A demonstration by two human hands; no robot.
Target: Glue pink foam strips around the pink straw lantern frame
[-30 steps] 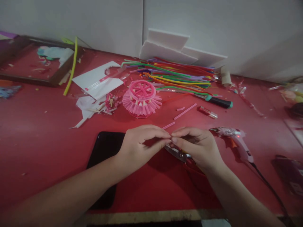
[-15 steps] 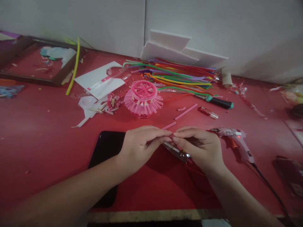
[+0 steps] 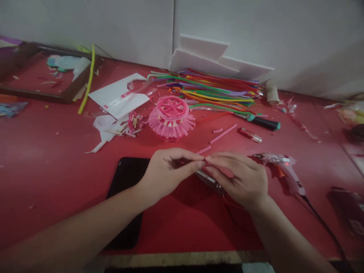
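My left hand (image 3: 170,168) and my right hand (image 3: 237,176) meet over the red table, thumbs and forefingers pinched together at one spot. A tiny pinkish-red piece shows between the fingertips, too small and covered to name. Beneath the fingers lie scissors (image 3: 210,181), their handles partly hidden by my right hand. Just beyond the fingertips are cut pink straw pieces (image 3: 223,134). Behind my left hand stands a pink craft model (image 3: 172,117) with a spoked round top and a fringed skirt. A black phone (image 3: 127,208) lies partly under my left forearm.
A glue gun (image 3: 280,163) with a lit red light lies at the right, its cord running to the front edge. Colourful pipe cleaners (image 3: 216,91), a black-handled cutter (image 3: 264,123) and white foam boards (image 3: 201,60) are at the back. A wooden frame (image 3: 66,94) lies left.
Both hands stay at the same spot. My left thumb has straightened and the right fingers have closed in slightly around the small piece. Nothing on the table has moved.
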